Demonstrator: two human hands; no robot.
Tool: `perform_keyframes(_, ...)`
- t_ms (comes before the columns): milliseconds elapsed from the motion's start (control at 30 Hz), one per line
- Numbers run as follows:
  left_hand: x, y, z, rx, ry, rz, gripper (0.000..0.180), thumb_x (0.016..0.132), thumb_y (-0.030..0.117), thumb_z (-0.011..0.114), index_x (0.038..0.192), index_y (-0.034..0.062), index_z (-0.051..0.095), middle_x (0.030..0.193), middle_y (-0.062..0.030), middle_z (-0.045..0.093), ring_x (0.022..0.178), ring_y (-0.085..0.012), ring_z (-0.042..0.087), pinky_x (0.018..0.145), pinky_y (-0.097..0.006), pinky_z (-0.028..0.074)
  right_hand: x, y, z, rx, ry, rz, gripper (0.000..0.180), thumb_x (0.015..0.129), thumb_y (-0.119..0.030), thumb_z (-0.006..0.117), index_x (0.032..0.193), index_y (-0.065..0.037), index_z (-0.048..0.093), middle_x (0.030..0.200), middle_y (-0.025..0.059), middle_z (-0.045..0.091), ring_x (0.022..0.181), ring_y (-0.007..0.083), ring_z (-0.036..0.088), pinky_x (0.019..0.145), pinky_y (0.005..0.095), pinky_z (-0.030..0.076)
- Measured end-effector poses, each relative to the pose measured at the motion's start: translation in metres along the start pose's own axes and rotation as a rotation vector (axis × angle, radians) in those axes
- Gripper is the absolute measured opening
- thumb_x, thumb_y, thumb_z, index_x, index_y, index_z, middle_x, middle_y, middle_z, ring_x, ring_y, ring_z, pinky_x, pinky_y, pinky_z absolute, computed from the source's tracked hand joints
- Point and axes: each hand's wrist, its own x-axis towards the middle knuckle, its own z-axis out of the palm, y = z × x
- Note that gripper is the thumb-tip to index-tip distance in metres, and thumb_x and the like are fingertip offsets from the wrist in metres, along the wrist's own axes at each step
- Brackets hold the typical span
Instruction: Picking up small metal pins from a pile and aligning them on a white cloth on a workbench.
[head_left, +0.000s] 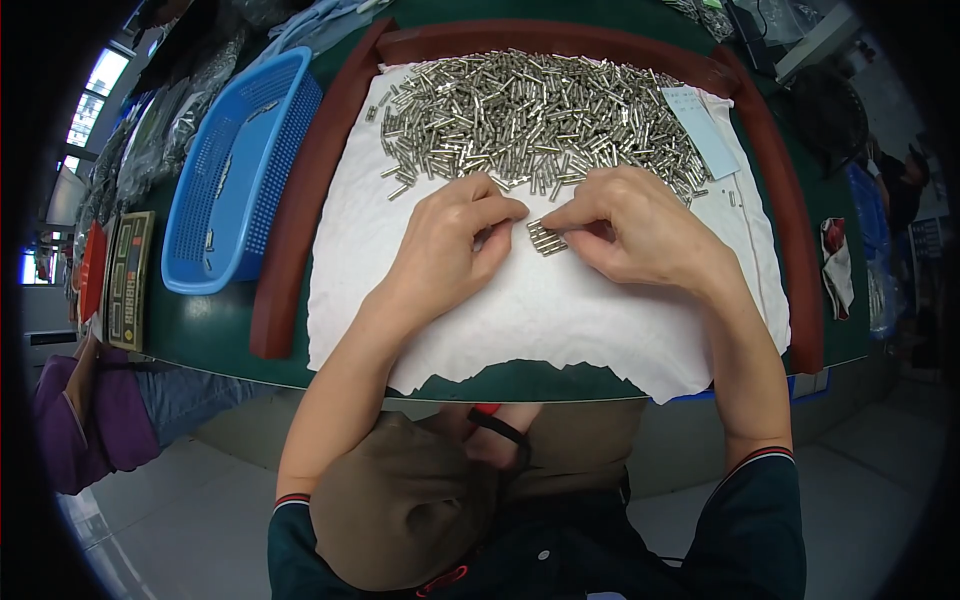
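Observation:
Several short silver metal pins [546,238] lie side by side in a small row on the white cloth [460,330]. My right hand [640,228] has its thumb and forefinger closed at the right side of this row, gripping the pins there. To the left of the row is my left hand [450,240], its fingers curled and its thumb and forefinger drawn near each other. Whatever may sit between them cannot be made out. Just beyond both hands spreads a large heap of the same metal pins [530,110].
A dark red wooden frame [275,300] borders the cloth on three sides. At left stands a blue perforated basket [235,240] with a few pins inside. A pale blue paper slip [705,140] lies at the heap's right. Another person's purple clothing [75,430] shows far left.

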Motion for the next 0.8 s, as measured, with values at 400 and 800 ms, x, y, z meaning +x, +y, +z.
perform_keyframes(400,0.0002,-0.0005,0.0006,0.014,0.006,0.017,0.02,0.078,-0.006,0.061,0.094,-0.0003,0.071,0.08,-0.0081,0.059,0.068,-0.0179,0.059,0.059,-0.028,0.048,-0.0023,0.0049,0.0037,0.04,0.027,-0.034,0.021,0.074,-0.006,0.064,0.091,-0.004,0.075,0.071,0.013,0.064,0.069,0.0289,0.062,0.067,0.0399,0.049)
perform_keyframes(800,-0.0003,-0.0001,0.0005,-0.005,0.006,0.004,0.02,0.078,-0.006,0.06,0.094,-0.0008,0.071,0.079,-0.0077,0.059,0.068,-0.0175,0.059,0.059,-0.028,0.047,-0.0017,-0.0028,-0.0058,0.075,-0.026,-0.004,0.027,0.073,-0.008,0.058,0.093,-0.004,0.075,0.078,0.0164,0.07,0.073,0.0311,0.067,0.075,0.0385,0.053)
